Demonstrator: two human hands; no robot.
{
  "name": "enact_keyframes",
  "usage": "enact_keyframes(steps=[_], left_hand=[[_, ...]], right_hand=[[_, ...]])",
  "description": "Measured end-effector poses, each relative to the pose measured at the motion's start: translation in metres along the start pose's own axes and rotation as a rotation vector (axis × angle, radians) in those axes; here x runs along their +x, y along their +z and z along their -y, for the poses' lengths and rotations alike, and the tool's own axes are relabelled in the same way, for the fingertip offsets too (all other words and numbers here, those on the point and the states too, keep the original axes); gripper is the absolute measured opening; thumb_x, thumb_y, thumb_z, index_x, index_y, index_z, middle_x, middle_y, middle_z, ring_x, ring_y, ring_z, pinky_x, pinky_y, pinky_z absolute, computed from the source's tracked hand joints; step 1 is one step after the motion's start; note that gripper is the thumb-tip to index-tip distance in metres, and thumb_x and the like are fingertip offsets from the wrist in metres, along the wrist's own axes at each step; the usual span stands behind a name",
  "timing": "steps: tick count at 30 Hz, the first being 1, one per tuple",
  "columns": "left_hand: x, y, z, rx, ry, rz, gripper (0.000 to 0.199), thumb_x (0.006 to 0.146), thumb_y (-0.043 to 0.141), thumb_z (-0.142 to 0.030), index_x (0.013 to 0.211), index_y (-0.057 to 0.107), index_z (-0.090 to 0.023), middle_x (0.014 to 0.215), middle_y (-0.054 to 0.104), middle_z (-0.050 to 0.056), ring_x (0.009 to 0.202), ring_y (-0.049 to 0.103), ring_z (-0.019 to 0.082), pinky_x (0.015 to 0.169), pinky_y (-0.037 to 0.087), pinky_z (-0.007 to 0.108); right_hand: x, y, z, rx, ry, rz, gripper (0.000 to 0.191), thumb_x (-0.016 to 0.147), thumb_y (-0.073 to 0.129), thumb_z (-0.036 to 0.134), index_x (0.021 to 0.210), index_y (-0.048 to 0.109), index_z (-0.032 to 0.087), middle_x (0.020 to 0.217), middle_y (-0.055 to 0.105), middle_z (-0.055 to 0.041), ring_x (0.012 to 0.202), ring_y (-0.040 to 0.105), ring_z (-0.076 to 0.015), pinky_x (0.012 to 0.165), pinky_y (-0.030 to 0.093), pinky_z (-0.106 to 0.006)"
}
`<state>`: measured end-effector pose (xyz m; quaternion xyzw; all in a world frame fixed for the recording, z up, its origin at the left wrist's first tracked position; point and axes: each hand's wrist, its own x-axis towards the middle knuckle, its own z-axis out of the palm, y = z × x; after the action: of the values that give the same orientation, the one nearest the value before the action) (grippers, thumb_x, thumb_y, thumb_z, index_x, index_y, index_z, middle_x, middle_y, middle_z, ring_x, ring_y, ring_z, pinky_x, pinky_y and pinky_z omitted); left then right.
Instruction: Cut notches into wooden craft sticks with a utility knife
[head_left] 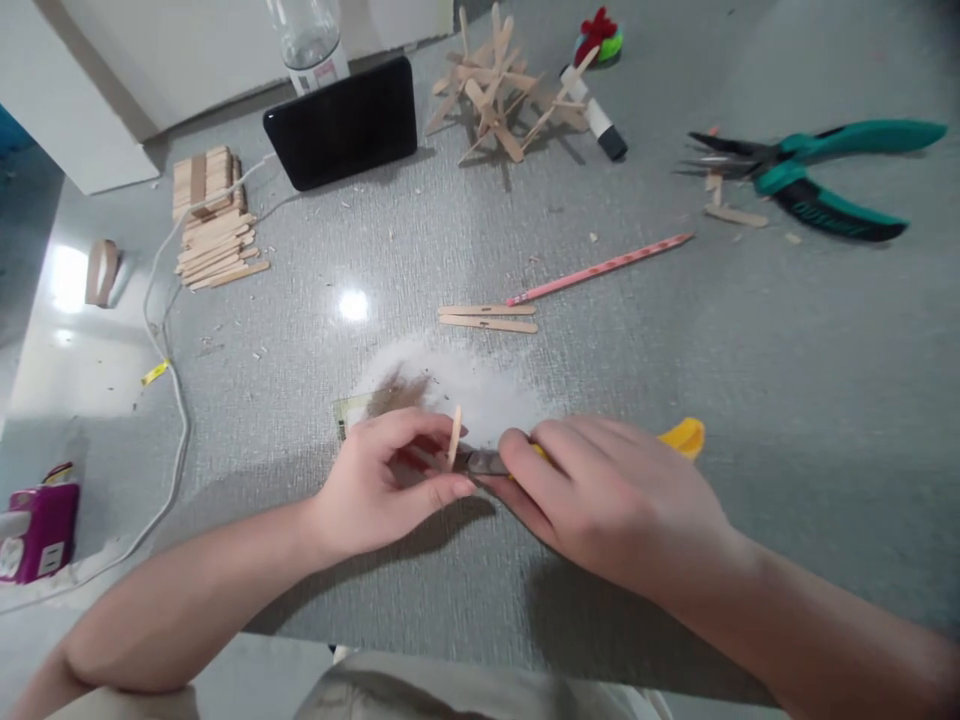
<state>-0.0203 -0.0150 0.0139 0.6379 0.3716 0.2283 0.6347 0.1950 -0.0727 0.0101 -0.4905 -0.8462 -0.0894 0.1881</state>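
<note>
My left hand is closed on a wooden craft stick, pinched upright between thumb and fingers. In my right hand is a yellow-handled utility knife, gripped with its metal blade toward the left. The blade meets the stick low down; whether it cuts into the wood is hard to make out. Both hands are just above the table near its front edge. Beyond them, two craft sticks with small dark marks lie side by side, touching or close to the eraser end of a pink pencil.
A whitish patch with a brown smear spreads behind my hands. Stacked craft sticks, a white cable and a black phone are left. Farther back stand a stick structure and glue tube; teal-handled pliers lie right.
</note>
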Motion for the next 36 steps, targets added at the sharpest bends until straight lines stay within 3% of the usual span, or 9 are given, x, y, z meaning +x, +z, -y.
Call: enact_keyframes(steps=[4, 12, 21, 24, 29, 33, 36], left_hand=[[0.0, 0.005, -0.003, 0.013, -0.091, -0.007, 0.013, 0.089, 0.066, -0.025, 0.09, 0.06, -0.014, 0.074, 0.059, 0.0, 0.06, 0.057, 0.008, 0.055, 0.052, 0.019], [0.0, 0.001, -0.015, 0.227, -0.071, -0.008, 0.005, 0.086, 0.061, -0.019, 0.083, 0.061, -0.014, 0.071, 0.058, 0.0, 0.059, 0.055, 0.008, 0.052, 0.048, 0.018], [-0.003, 0.006, -0.012, 0.106, -0.099, -0.065, 0.015, 0.088, 0.064, -0.027, 0.081, 0.059, -0.015, 0.066, 0.06, 0.0, 0.057, 0.059, 0.01, 0.052, 0.052, 0.02], [-0.003, -0.005, -0.011, 0.086, -0.098, -0.107, 0.014, 0.087, 0.068, -0.028, 0.081, 0.063, -0.015, 0.065, 0.061, 0.0, 0.056, 0.06, 0.01, 0.05, 0.051, 0.02], [0.003, -0.038, -0.006, 0.067, -0.11, -0.352, 0.009, 0.093, 0.064, -0.029, 0.093, 0.067, -0.02, 0.073, 0.061, -0.002, 0.052, 0.054, 0.005, 0.049, 0.046, 0.017], [0.012, -0.036, 0.003, -0.034, -0.175, -0.278, 0.019, 0.094, 0.062, -0.036, 0.101, 0.069, -0.02, 0.07, 0.056, -0.001, 0.049, 0.044, 0.004, 0.044, 0.038, 0.018], [0.018, -0.026, 0.007, -0.164, -0.167, -0.234, 0.027, 0.096, 0.058, -0.043, 0.107, 0.067, -0.021, 0.083, 0.059, 0.002, 0.058, 0.047, 0.006, 0.05, 0.043, 0.02]], right_hand=[[0.001, 0.002, 0.002, 0.002, -0.019, -0.002, 0.031, 0.099, 0.05, 0.031, 0.076, 0.064, 0.016, 0.059, 0.044, 0.0003, 0.057, 0.036, -0.015, 0.057, 0.027, -0.031], [-0.001, 0.003, 0.0, 0.035, -0.055, 0.056, 0.025, 0.098, 0.052, 0.031, 0.081, 0.064, 0.016, 0.06, 0.046, 0.0002, 0.057, 0.038, -0.0158, 0.058, 0.026, -0.032], [0.001, 0.003, 0.001, 0.039, -0.052, 0.034, 0.028, 0.099, 0.051, 0.033, 0.08, 0.064, 0.016, 0.06, 0.046, 0.0001, 0.057, 0.04, -0.0155, 0.057, 0.027, -0.032], [0.0, 0.001, -0.005, 0.012, -0.044, 0.046, 0.027, 0.097, 0.052, 0.031, 0.079, 0.064, 0.016, 0.06, 0.047, -0.0001, 0.056, 0.041, -0.0155, 0.057, 0.027, -0.031], [-0.009, -0.014, -0.031, -0.103, 0.048, 0.035, 0.029, 0.096, 0.054, 0.034, 0.074, 0.062, 0.017, 0.058, 0.045, 0.0001, 0.053, 0.042, -0.0153, 0.054, 0.025, -0.032], [-0.012, -0.02, -0.043, -0.176, 0.126, 0.082, 0.033, 0.095, 0.052, 0.038, 0.069, 0.055, 0.019, 0.056, 0.043, 0.0004, 0.05, 0.042, -0.0149, 0.051, 0.021, -0.031], [-0.013, -0.017, -0.044, -0.175, 0.16, 0.12, 0.032, 0.095, 0.051, 0.039, 0.07, 0.054, 0.019, 0.057, 0.045, 0.0002, 0.05, 0.045, -0.0155, 0.05, 0.022, -0.03]])
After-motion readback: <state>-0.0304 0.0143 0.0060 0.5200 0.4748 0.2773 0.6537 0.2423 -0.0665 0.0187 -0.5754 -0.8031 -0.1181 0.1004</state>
